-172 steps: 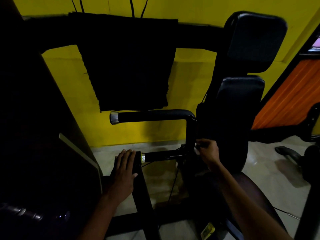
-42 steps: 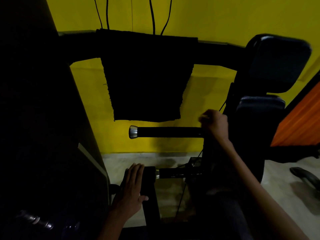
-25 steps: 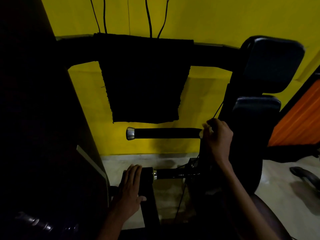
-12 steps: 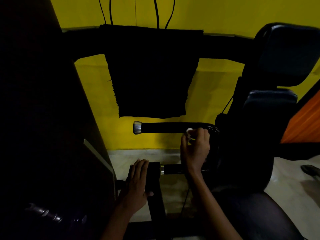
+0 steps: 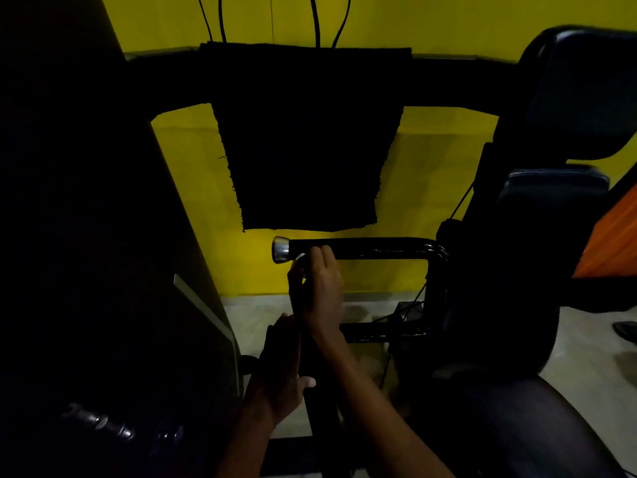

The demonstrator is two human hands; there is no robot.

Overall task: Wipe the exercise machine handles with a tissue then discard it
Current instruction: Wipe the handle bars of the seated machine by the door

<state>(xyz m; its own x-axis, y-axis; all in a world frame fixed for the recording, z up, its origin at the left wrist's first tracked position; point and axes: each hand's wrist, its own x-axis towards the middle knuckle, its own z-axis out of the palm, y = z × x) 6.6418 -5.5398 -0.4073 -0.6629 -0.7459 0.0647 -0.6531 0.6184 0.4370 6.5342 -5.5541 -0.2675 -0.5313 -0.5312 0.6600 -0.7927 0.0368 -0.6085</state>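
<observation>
The right hand (image 5: 319,288) is pinching a small white tissue (image 5: 300,257) against the upper handle (image 5: 358,248) near its chrome cap (image 5: 281,249), and it should be wrapping the bar fully while the left hand (image 5: 281,370), fingers straight, is steadying the frame below

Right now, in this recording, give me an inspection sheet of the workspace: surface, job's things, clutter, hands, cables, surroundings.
Surface: pale tiled floor, dimly lit.
Job's things: black horizontal upper handle with chrome end cap; small white tissue against it near the cap.
Clutter: black frayed cloth draped over the crossbar.
Hands: right hand pinches the tissue; left hand rests flat on a black post.
Cables: black cables hang down the wall.
Surroundings: yellow wall, black padded backrest.
</observation>
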